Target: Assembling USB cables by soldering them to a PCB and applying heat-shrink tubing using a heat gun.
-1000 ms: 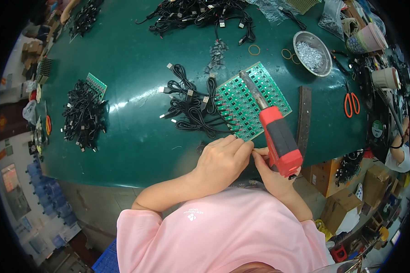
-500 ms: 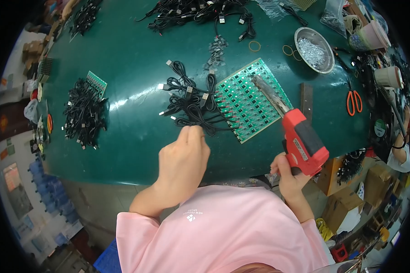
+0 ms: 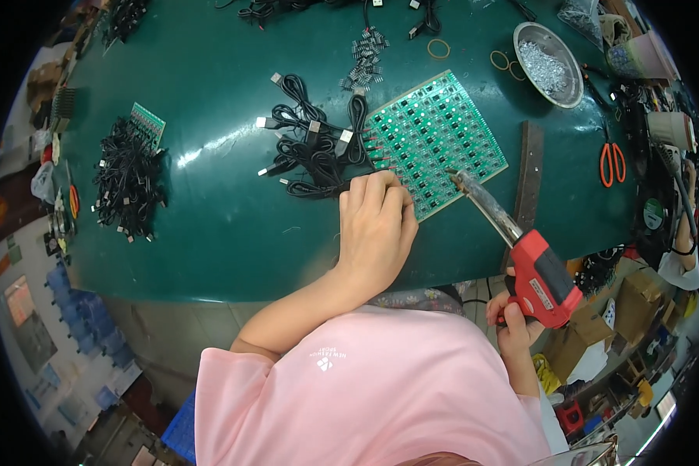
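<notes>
A green circuit board panel (image 3: 436, 140) lies tilted on the table, with red and black wire ends along its left edge. Black USB cables (image 3: 311, 147), coiled, lead off from that edge. My left hand (image 3: 374, 225) is closed at the panel's lower left corner, fingertips bent down where the cables meet it; what they pinch is hidden behind the knuckles. In my right hand (image 3: 514, 322) is a red and black soldering gun (image 3: 547, 279), held by its handle. Its long metal tip points up and left, over the panel's lower right part.
A metal bowl (image 3: 547, 66) of small clear pieces stands at the far right, near rubber bands (image 3: 438, 49) and orange-handled scissors (image 3: 612, 165). A dark metal bar (image 3: 529, 175) lies right of the panel. Another cable bundle (image 3: 128, 182) is at left; small connector strips (image 3: 365, 60) lie behind.
My left hand has moved right, from the cable coils to the panel's lower corner. The soldering gun has shifted down and right with my right hand. The whole view has shifted slightly.
</notes>
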Motion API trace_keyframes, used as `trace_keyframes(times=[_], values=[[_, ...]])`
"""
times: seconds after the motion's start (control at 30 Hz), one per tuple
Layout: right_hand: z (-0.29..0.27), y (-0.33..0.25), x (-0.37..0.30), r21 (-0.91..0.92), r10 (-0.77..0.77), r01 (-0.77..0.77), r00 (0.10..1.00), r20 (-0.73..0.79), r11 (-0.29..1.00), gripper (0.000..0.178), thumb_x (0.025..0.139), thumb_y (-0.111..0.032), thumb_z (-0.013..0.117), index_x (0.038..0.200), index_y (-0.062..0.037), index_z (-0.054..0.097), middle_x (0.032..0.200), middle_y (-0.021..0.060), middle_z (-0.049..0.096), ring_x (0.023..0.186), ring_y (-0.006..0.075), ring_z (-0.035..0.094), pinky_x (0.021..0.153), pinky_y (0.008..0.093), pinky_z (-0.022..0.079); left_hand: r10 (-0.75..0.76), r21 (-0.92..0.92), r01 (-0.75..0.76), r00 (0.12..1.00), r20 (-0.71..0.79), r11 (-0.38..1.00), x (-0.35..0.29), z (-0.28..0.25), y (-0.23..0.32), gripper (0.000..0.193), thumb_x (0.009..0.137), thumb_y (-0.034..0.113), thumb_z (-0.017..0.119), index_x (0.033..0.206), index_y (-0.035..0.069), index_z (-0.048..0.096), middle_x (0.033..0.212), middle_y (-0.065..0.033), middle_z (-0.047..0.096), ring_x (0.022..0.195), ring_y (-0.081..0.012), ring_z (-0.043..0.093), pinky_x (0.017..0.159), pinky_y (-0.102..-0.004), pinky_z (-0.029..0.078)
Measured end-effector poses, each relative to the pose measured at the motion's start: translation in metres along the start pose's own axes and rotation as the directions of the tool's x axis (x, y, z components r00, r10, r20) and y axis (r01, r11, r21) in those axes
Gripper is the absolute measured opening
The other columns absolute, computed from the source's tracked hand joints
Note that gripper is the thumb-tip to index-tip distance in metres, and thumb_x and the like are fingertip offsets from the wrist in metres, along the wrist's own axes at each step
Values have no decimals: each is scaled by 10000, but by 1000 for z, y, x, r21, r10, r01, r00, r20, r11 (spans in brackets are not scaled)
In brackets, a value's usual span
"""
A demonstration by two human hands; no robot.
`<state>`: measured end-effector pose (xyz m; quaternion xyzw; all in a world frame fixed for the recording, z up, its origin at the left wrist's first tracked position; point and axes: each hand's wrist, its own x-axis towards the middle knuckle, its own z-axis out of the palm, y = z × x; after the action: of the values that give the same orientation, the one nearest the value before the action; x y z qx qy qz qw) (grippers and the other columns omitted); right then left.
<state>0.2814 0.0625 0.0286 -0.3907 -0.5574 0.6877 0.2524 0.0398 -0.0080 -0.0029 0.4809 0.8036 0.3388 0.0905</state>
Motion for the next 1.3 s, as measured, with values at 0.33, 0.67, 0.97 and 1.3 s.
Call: trace_keyframes(times=[0.33,0.67,0.97,1.3], values=[[-12,-1,-19,-49,193,-191,980,46,980,327,862,-210,630,1067,27,536,689,84,593,579,148,535,514,286,438,-34,41,39,992,-126,998,-5,15,2,217,712,1,689,877,54,558,991,-88,528,921,-273,487,756,-384,338],[-6,4,-14,5,202,-202,978,45,979,461,846,-166,658,1221,40,487,703,79,590,592,138,536,533,277,430,-16,112,38,982,-191,993,-6,24,-1,252,676,-9,705,871,41,553,984,-95,530,903,-269,498,736,-377,345],[4,5,-7,-68,173,-175,984,-40,982,503,821,-340,678,1146,-3,493,553,78,542,446,120,475,419,234,322,-13,118,35,983,-183,992,-4,24,0,268,658,-20,701,871,34,549,984,-102,525,904,-272,496,731,-376,345],[7,6,-7,-53,155,-160,984,-86,986,446,812,-323,678,1059,-1,492,557,88,548,451,132,497,411,235,341,-9,138,35,984,-178,990,-3,25,1,276,633,-25,699,849,23,533,988,-118,515,902,-284,489,730,-383,346]])
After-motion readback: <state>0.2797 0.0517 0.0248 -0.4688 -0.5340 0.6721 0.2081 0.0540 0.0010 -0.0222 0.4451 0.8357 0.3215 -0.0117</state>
